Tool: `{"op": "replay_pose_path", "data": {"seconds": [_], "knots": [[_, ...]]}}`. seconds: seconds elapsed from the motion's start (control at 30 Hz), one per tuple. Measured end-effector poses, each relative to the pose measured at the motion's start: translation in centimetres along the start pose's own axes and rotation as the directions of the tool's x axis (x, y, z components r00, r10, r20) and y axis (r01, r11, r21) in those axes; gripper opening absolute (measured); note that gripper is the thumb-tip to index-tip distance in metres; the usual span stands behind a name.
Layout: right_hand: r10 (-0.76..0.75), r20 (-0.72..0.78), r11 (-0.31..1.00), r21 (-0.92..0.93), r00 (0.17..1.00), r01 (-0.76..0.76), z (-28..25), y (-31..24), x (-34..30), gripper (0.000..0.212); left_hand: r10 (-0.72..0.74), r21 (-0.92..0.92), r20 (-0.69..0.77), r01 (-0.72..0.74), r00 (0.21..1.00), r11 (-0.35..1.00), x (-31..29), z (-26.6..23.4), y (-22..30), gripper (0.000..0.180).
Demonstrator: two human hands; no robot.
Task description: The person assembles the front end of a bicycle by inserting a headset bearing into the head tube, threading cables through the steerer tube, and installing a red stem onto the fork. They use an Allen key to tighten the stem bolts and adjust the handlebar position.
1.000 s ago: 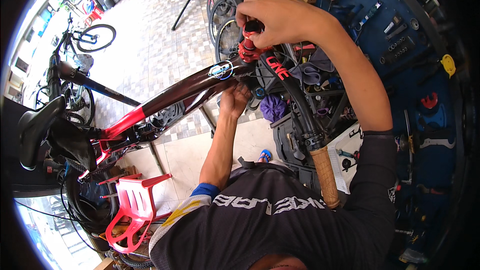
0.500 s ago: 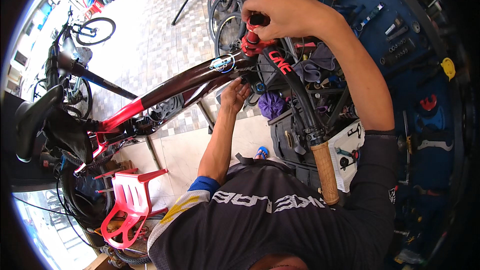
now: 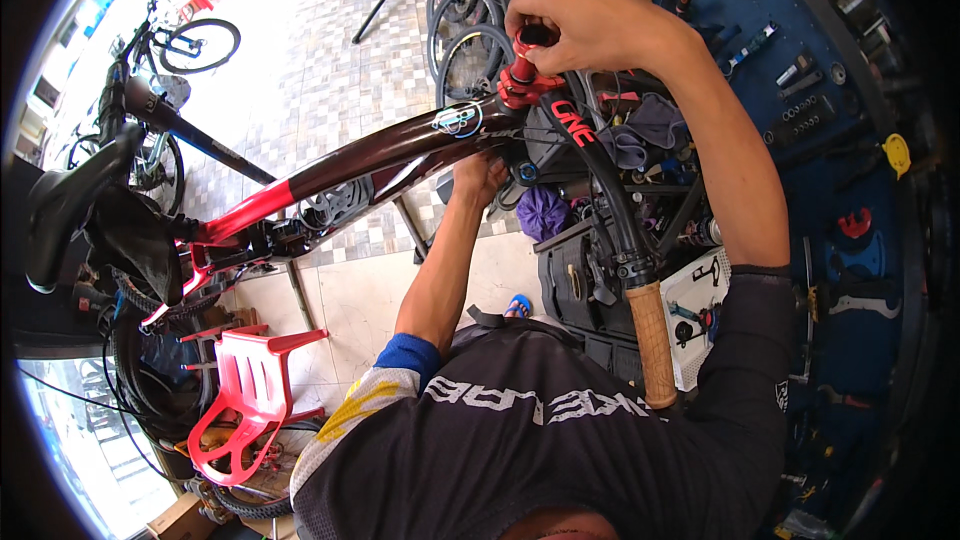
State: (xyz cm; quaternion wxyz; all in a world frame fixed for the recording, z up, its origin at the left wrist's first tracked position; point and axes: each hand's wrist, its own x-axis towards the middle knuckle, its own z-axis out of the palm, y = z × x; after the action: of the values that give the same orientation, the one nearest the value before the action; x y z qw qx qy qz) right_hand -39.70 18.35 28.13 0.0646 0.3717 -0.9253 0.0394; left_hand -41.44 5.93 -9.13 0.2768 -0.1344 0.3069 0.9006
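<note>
A dark brown and red bicycle frame (image 3: 370, 155) stretches across the view, its saddle (image 3: 75, 205) at the far left. At its front end, my right hand (image 3: 590, 20) pinches the top of a red steerer tube (image 3: 521, 70), which stands above a red clamp-like part (image 3: 520, 92). The tube's dark open end shows between thumb and fingers. A black handlebar (image 3: 603, 180) with a tan grip (image 3: 652, 345) hangs beside the frame, running toward my right side. My left hand (image 3: 478, 180) reaches up under the front of the frame; its fingertips are hidden behind it.
A blue tool board (image 3: 790, 160) with several tools stands on the right. Near it are a white tray (image 3: 690, 340), a purple bundle (image 3: 543, 213) and dark cases. A red plastic chair (image 3: 250, 380) stands at lower left. Other bicycles and wheels (image 3: 470, 60) lie beyond.
My left hand has moved up, and its fingers have gone behind the frame. My right hand keeps its hold on the red tube. The whole view has shifted slightly.
</note>
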Motion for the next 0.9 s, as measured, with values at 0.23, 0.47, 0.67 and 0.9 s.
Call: {"op": "replay_pose_path", "data": {"seconds": [0.23,0.47,0.67,0.9], "knots": [[0.084,0.047,0.995,0.041,0.995,-0.086,-4.3,-1.7,0.1,0.026,-0.03,-0.119,0.031,0.034,0.999,0.992,-1.9,3.6,0.6,0.02],[0.161,0.016,0.986,0.049,0.987,-0.162,-7.6,-2.5,0.1,0.025,-0.067,-0.22,0.165,0.103,0.984,0.97,-1.2,0.9,0.3,0.021],[0.126,-0.003,0.991,0.04,0.992,-0.125,-6.8,-1.8,-0.1,0.027,-0.066,-0.295,0.072,0.084,0.995,0.952,-2.0,1.7,0.8,0.034],[0.141,0.046,0.989,0.039,0.989,-0.142,-6.5,-1.9,0.1,0.028,0.037,-0.268,0.193,0.017,0.981,0.963,-3.0,1.1,0.7,0.035]]}}
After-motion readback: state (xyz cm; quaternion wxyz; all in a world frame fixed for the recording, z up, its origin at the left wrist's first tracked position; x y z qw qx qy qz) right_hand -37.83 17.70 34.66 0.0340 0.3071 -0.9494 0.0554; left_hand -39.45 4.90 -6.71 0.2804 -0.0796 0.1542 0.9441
